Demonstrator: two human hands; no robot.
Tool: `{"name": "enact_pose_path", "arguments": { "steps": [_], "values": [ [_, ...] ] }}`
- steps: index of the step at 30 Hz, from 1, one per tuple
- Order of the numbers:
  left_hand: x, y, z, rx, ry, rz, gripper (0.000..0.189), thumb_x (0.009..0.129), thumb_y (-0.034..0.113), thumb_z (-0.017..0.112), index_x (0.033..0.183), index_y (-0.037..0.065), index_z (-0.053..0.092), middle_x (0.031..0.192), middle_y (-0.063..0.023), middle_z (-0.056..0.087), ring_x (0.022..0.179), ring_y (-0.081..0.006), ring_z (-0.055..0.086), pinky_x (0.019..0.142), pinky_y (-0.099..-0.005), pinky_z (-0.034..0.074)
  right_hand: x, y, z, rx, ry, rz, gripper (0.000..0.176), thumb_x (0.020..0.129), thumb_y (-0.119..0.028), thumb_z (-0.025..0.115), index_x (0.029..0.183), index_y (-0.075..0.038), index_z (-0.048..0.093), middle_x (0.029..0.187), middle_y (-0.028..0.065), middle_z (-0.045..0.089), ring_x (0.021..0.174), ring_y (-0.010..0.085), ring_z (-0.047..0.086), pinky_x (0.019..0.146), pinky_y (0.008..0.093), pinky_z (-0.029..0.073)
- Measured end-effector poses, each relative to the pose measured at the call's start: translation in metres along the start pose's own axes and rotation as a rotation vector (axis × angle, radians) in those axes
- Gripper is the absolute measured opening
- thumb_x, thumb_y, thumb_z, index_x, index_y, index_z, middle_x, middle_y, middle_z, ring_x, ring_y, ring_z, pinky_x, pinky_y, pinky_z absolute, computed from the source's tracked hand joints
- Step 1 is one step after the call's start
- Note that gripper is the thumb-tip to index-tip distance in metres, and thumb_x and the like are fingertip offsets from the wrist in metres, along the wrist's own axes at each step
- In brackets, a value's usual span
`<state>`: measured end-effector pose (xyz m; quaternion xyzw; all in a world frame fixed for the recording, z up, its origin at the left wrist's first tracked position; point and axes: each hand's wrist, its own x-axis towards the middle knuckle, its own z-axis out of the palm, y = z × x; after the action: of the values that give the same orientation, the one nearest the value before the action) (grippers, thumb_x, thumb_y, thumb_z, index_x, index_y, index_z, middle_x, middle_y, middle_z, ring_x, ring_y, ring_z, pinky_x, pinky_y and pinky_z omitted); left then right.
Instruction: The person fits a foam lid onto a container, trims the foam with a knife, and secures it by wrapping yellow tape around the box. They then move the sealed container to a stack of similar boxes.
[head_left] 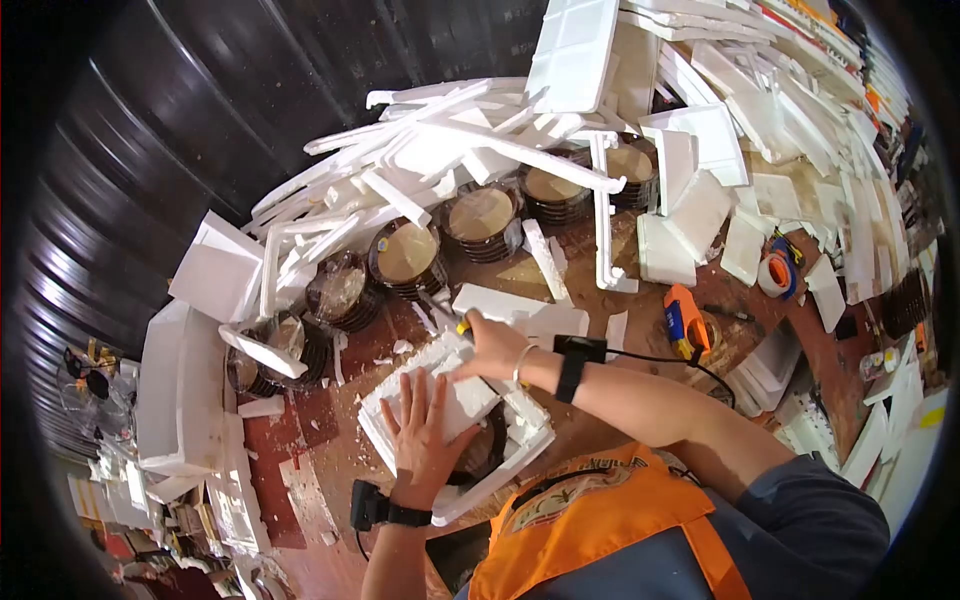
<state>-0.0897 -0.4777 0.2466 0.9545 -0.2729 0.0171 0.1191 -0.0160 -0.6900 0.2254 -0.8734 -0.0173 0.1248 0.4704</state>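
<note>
Our left hand [418,430] lies flat on a white foam panel [468,398], fingers extended and spread, grasping nothing. Our right hand [490,350] is closed around a slim hand tool with a yellow section [463,327]; its exact type is unclear. The panel rests at the foam box [505,478], directly before us on the reddish workbench [272,455]. A dark round item [488,445] shows partly inside the box. Beyond it, we see stacked round items with tan tops [408,253]; an orange-and-blue tool [683,318] lies to the right.
</note>
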Motion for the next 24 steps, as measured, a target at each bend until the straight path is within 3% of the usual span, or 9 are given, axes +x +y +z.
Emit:
{"name": "enact_pose_path", "arguments": {
  "steps": [3,9,12,14,16,17,18,22,24],
  "values": [
    [0.002,0.002,-0.001,0.009,-0.013,0.003,0.089,0.079,0.043,0.078,0.152,0.011,0.037,0.159,-0.0177,0.029,0.15,-0.0379,0.019,0.117,-0.0638,0.009,0.008,0.004,0.005,-0.039,-0.016,-0.002,0.103,0.06,-0.05,0.088,0.13,0.009,0.039,0.126,0.0313,0.056,0.118,0.042,0.058,0.101,0.0438,0.046],
    [0.002,0.007,-0.002,0.09,-0.066,-0.026,0.09,0.083,0.047,0.073,0.153,0.008,0.032,0.161,-0.0181,0.024,0.151,-0.0368,0.017,0.12,-0.0596,0.008,0.003,0.026,0.016,-0.03,0.033,-0.064,0.094,0.068,-0.056,0.084,0.127,0.006,0.044,0.123,0.0281,0.058,0.114,0.0413,0.06,0.096,0.0425,0.048],
    [0.0,0.008,-0.001,0.094,-0.024,-0.038,0.09,0.083,0.045,0.073,0.154,0.01,0.031,0.162,-0.0152,0.024,0.151,-0.0337,0.018,0.121,-0.0561,0.009,-0.015,0.062,0.016,0.357,0.146,-0.033,0.053,0.086,-0.046,0.073,0.111,-0.002,0.056,0.096,0.0114,0.066,0.088,0.0215,0.062,0.079,0.0342,0.05],
    [0.001,0.008,-0.001,0.066,-0.011,-0.027,0.088,0.083,0.043,0.073,0.154,0.01,0.032,0.161,-0.0172,0.026,0.15,-0.0362,0.019,0.119,-0.0589,0.009,-0.047,0.086,-0.016,0.605,0.346,0.077,0.045,0.084,-0.043,0.075,0.102,-0.005,0.06,0.081,0.0054,0.062,0.071,0.0152,0.058,0.063,0.0308,0.048],
    [-0.002,0.007,0.001,0.066,-0.006,-0.036,0.088,0.083,0.044,0.074,0.154,0.011,0.033,0.161,-0.017,0.026,0.15,-0.0362,0.019,0.119,-0.059,0.009,-0.066,0.148,-0.039,0.32,0.641,0.174,0.033,0.081,-0.031,0.077,0.094,-0.005,0.06,0.08,0.0061,0.063,0.072,0.0148,0.061,0.064,0.0342,0.05],
    [-0.002,0.007,0.0,0.067,-0.014,-0.035,0.089,0.082,0.044,0.074,0.154,0.011,0.033,0.161,-0.0169,0.026,0.15,-0.0361,0.019,0.119,-0.059,0.009,-0.071,0.192,-0.049,0.069,0.757,0.146,0.034,0.079,-0.027,0.079,0.093,-0.004,0.059,0.082,0.0076,0.064,0.074,0.0166,0.063,0.067,0.0344,0.051],
    [0.002,0.008,0.0,0.071,-0.011,-0.036,0.089,0.082,0.045,0.074,0.153,0.011,0.033,0.161,-0.0167,0.026,0.15,-0.0359,0.019,0.119,-0.0591,0.01,-0.075,0.248,-0.059,0.229,0.713,0.277,0.041,0.077,-0.031,0.081,0.095,-0.002,0.059,0.084,0.0094,0.064,0.074,0.0219,0.063,0.07,0.0359,0.052],
    [0.002,0.009,-0.001,0.085,-0.019,-0.048,0.092,0.08,0.041,0.077,0.154,0.011,0.032,0.161,-0.0147,0.025,0.151,-0.0338,0.017,0.121,-0.0553,0.009,-0.08,0.2,-0.066,0.202,0.542,0.394,0.062,0.077,-0.049,0.079,0.104,0.002,0.057,0.098,0.017,0.067,0.09,0.0303,0.066,0.082,0.0395,0.052],
    [0.002,0.009,-0.001,0.092,-0.02,-0.034,0.093,0.079,0.042,0.077,0.154,0.01,0.032,0.161,-0.0151,0.025,0.151,-0.034,0.017,0.12,-0.0557,0.01,-0.058,0.205,-0.048,-0.053,0.575,0.459,0.076,0.074,-0.058,0.077,0.113,0.003,0.055,0.108,0.0223,0.066,0.104,0.036,0.065,0.089,0.0433,0.051]
  ]
}}
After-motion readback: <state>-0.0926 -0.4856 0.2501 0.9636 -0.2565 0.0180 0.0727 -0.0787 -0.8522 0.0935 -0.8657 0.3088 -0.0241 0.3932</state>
